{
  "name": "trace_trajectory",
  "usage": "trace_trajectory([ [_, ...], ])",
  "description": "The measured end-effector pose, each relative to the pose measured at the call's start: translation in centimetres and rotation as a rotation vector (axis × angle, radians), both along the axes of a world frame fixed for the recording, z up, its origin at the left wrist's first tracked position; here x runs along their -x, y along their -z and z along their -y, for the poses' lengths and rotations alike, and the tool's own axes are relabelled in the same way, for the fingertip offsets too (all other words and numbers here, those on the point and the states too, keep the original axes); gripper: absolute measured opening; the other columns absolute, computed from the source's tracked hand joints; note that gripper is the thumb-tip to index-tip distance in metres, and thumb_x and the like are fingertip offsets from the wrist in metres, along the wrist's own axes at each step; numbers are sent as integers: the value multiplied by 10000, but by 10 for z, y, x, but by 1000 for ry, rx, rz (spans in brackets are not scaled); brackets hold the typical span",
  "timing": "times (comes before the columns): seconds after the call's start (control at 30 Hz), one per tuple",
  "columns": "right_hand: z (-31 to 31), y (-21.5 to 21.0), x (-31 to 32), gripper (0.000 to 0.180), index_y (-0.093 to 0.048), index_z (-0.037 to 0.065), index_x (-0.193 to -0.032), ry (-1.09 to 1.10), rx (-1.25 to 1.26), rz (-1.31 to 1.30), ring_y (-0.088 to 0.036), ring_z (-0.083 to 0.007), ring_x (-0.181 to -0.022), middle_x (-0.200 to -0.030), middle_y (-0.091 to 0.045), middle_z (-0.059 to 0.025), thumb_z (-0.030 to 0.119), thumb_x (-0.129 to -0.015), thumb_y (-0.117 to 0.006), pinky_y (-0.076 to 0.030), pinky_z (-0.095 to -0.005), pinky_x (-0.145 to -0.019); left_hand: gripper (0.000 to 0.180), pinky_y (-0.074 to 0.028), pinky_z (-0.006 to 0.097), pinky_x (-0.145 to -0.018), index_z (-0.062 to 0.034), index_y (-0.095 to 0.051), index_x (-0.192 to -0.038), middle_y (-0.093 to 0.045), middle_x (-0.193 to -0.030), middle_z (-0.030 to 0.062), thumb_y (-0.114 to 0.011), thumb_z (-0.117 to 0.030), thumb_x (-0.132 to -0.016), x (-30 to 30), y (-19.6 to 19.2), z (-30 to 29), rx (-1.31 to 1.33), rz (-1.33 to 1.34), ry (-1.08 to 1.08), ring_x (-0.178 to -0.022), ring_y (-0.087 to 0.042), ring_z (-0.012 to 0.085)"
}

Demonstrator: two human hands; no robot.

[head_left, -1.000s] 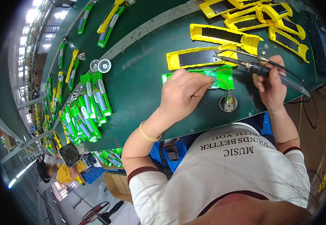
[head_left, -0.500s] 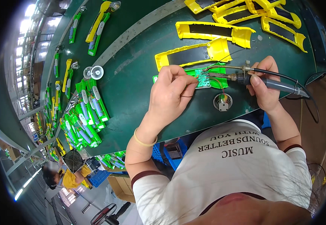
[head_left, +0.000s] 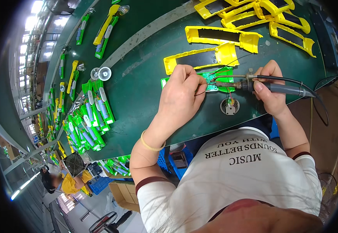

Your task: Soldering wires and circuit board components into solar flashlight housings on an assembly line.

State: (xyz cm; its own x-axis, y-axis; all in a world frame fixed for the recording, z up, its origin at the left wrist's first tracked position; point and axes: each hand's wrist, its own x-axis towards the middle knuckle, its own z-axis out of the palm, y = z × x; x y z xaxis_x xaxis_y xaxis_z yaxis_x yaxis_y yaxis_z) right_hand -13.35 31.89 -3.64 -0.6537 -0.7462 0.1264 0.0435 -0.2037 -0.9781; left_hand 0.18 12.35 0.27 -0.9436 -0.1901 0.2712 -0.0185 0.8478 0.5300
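Note:
A soldering iron (head_left: 283, 89) with a grey handle and an attached feed tube is gripped in my right hand (head_left: 270, 91). Its tip meets the small green circuit board (head_left: 212, 86), which lies in a bright green plastic housing (head_left: 226, 72). My left hand (head_left: 181, 92) is closed in a pinch at the board's left side, and a thin dark wire (head_left: 201, 93) sticks out from its fingertips. Just below the housing a round lamp head (head_left: 230, 107) rests on the table, with thin wires running up from it.
Yellow half-shells (head_left: 202, 58) with dark panels lie beyond the housing and at the far right. Green lamp bodies (head_left: 89, 128) are heaped at the left. Two clear reflectors (head_left: 104, 73) sit beside them. A person in yellow (head_left: 72, 183) is at the lower left.
The iron's tip has shifted slightly down and left on the board. A red wire that looped below the iron now lies along the housing's upper side. My left hand keeps its pinch.

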Motion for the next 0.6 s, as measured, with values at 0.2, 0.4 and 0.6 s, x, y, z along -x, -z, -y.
trace_trajectory([
  [0.2, 4, -1, 1, 228, -382, 72, -834, 23, -46, 3, -391, -41, -594, -698, -469, -7, 110, -813, -607, -328, -195, -538, 126, -451, 316, -612, -29, -604, -783, -511, -825, 85, -671, -9, -677, 1, -2, 0, 8, 47, 1, -746, -523, 229],
  [0.4, 3, 1, 0, 280, -349, 99, -839, -1, -23, 150, -353, -43, -474, -670, -431, -7, 256, -844, -581, -276, -175, -399, 111, -457, 331, -632, -21, -600, -776, -507, -838, 98, -662, -12, -685, 5, -10, -2, 37, 110, 15, -744, -524, 252],
  [0.6, -1, -6, 2, 254, -390, 75, -888, 123, 82, 162, -398, -61, -488, -674, -448, -16, 260, -863, -562, -314, -185, -418, 85, -461, 341, -645, -11, -583, -743, -495, -820, 104, -648, -17, -689, 9, -13, -4, 74, 135, -1, -731, -534, 263],
])
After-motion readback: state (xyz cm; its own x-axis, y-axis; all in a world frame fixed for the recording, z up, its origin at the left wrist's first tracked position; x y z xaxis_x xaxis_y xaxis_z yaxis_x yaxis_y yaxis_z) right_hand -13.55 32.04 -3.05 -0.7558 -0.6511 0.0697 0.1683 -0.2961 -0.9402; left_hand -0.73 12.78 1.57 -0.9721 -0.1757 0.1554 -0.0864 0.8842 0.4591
